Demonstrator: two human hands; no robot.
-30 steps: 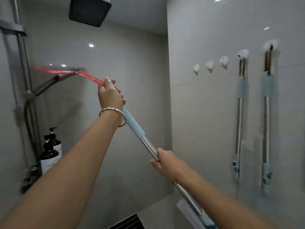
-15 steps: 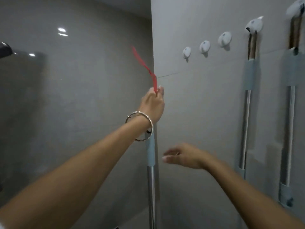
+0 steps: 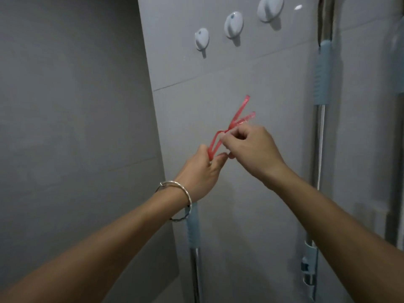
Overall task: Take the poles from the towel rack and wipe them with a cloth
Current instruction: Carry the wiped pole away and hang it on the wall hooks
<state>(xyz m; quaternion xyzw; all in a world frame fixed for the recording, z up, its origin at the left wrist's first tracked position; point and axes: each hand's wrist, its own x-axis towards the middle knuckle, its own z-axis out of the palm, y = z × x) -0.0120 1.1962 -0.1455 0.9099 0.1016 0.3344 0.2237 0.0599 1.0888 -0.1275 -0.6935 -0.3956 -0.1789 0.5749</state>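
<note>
no brand, label or writing can be read anywhere in view. the left hand (image 3: 200, 171), a silver bangle (image 3: 175, 201) on its wrist, is clenched round the top of an upright pole (image 3: 194, 259) near the middle of the view; the pole's pale blue grip sleeve and shiny metal shaft run down from under the wrist toward 6 o'clock. a red plastic strip (image 3: 231, 125) rises from that fist toward 1 o'clock, its loop passing up to the right hand (image 3: 251, 149), whose thumb and fingertips are pinched together on the strip where its two loose ends fan out. the two hands nearly touch. on the grey tiled wall (image 3: 251, 84) at 12 o'clock sit three white hooks (image 3: 233, 25) in a rising row, all bare. at 3 o'clock a second pole (image 3: 319, 149) hangs upright against the wall, with a blue sleeve high up and a pale clip near its lower end. a third pole (image 3: 395, 193) shows at the right edge, blurred. the right forearm crosses in front of the lower part of the second pole. the darker wall (image 3: 65, 127) fills the 9 o'clock side.
</note>
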